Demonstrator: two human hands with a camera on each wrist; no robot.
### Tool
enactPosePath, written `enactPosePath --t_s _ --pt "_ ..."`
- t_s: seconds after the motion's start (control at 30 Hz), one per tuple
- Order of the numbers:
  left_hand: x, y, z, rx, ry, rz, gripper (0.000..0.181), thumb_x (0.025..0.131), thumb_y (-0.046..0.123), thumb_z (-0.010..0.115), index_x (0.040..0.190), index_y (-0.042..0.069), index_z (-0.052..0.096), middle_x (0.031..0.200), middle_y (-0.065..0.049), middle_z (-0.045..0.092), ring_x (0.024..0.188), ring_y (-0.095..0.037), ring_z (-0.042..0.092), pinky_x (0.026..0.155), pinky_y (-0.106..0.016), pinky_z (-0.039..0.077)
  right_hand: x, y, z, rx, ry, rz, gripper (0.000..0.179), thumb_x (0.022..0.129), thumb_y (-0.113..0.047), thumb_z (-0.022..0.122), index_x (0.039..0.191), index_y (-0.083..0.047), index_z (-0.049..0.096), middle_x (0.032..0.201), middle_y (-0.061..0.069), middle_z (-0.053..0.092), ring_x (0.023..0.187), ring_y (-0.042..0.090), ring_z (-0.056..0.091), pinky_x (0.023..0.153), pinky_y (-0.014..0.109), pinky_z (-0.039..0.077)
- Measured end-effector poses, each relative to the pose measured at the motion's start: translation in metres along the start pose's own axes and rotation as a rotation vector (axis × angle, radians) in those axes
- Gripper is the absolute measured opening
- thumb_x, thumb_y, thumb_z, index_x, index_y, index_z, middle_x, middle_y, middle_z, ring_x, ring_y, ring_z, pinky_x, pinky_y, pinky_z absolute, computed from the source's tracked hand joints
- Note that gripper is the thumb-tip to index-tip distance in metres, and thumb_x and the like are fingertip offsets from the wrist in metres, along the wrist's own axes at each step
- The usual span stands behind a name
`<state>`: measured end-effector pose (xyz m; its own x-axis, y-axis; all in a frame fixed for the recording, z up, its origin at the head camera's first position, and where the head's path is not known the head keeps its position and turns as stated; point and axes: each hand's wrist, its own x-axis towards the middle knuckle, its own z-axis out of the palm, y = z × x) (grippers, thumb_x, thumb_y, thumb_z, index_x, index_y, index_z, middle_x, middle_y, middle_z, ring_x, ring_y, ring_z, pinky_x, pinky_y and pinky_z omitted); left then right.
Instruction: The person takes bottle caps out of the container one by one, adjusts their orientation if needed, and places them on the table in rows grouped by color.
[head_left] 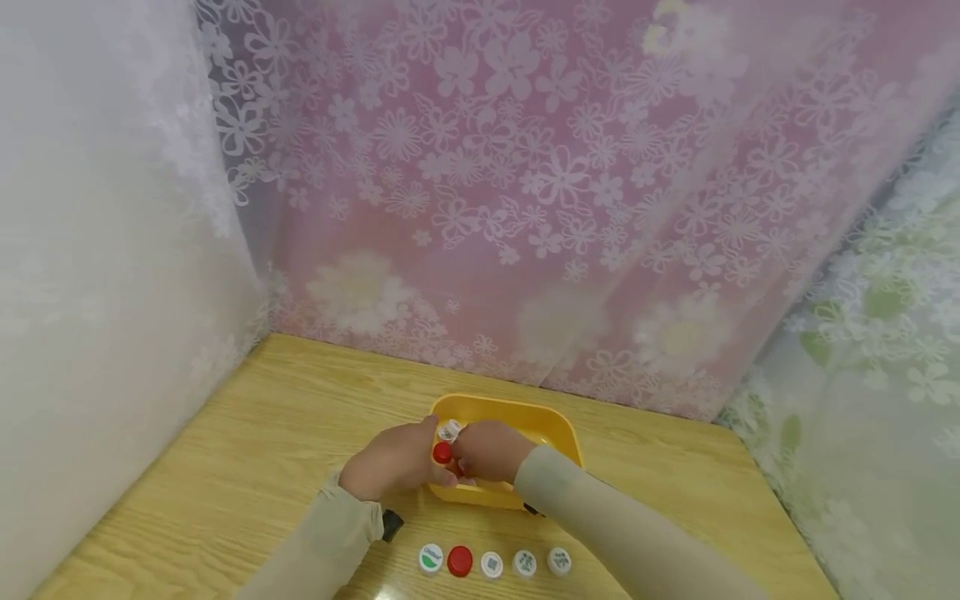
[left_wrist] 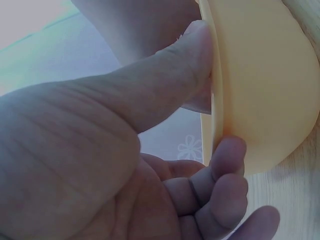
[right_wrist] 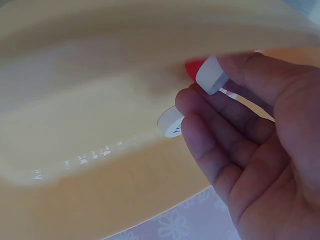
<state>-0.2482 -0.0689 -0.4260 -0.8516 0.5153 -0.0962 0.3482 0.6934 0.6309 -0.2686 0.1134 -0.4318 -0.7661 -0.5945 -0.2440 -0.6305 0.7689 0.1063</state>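
A yellow plastic tub (head_left: pixel 517 405) stands on the wooden table. My left hand (head_left: pixel 393 458) grips its left rim, with the thumb and fingertips on the tub's edge (left_wrist: pixel 217 75) in the left wrist view. My right hand (head_left: pixel 497 450) reaches inside the tub and pinches a white bottle cap (right_wrist: pixel 211 75) between thumb and fingers. Right behind that cap shows a red cap (right_wrist: pixel 193 68); whether the fingers touch it, I cannot tell. Another white cap (right_wrist: pixel 171 121) lies beside the fingertips on the tub's floor. From the head, white caps (head_left: pixel 450 429) and a red cap (head_left: pixel 442 452) appear between the hands.
In front of the tub, several caps stand in a row on the table: a white-and-green cap (head_left: pixel 431 558), a red cap (head_left: pixel 460 561) and white caps (head_left: pixel 525 563). Floral curtains (head_left: pixel 480 167) close off the back and right; a pale sheet (head_left: pixel 112 250) hangs at left.
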Motion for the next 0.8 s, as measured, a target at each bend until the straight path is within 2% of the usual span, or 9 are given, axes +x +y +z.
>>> enactPosePath --t_s 0.23,0.43,0.57,0.67,0.8 --pt "-0.004 -0.001 -0.003 -0.007 0.006 -0.019 0.082 0.081 0.036 0.089 0.144 0.000 0.049 0.130 -0.012 0.067 0.102 -0.025 0.064 0.097 -0.051 0.052 0.001 -0.002 -0.006 0.034 0.024 -0.017 0.005 0.093 -0.025 0.079 0.091 -0.021 0.078 0.076 -0.011 0.064 0.071 0.010 0.055 0.079 0.022 0.054" --pt "-0.004 0.000 -0.002 0.007 0.000 -0.040 0.084 0.082 0.039 0.089 0.144 0.000 0.049 0.131 -0.012 0.067 0.104 -0.026 0.064 0.098 -0.051 0.052 -0.015 0.004 -0.016 0.092 0.075 0.001 0.008 0.095 -0.019 0.077 0.100 -0.017 0.071 0.083 -0.009 0.060 0.072 0.010 0.054 0.075 0.022 0.054" --pt "-0.003 0.002 -0.002 0.009 -0.002 -0.070 0.093 0.082 0.040 0.089 0.151 -0.002 0.044 0.140 -0.014 0.063 0.116 -0.029 0.064 0.103 -0.053 0.050 -0.034 0.007 -0.023 0.103 0.198 -0.020 0.018 0.094 -0.022 0.079 0.105 -0.016 0.066 0.087 -0.006 0.060 0.073 0.009 0.052 0.072 0.021 0.053" --pt "-0.002 0.005 0.000 0.032 -0.004 -0.074 0.099 0.082 0.043 0.088 0.155 -0.003 0.040 0.146 -0.015 0.059 0.124 -0.031 0.062 0.106 -0.052 0.049 -0.051 0.005 -0.026 0.079 0.307 -0.056 0.018 0.094 -0.026 0.077 0.107 -0.016 0.068 0.088 -0.005 0.062 0.070 0.007 0.050 0.069 0.021 0.052" --pt "-0.002 0.005 0.002 0.063 0.003 -0.057 0.098 0.081 0.044 0.088 0.153 -0.004 0.041 0.142 -0.015 0.061 0.118 -0.029 0.064 0.103 -0.050 0.051 -0.075 -0.007 -0.023 0.057 0.415 -0.114 0.010 0.096 -0.028 0.070 0.100 -0.020 0.072 0.081 -0.009 0.060 0.064 0.001 0.046 0.059 0.018 0.046"
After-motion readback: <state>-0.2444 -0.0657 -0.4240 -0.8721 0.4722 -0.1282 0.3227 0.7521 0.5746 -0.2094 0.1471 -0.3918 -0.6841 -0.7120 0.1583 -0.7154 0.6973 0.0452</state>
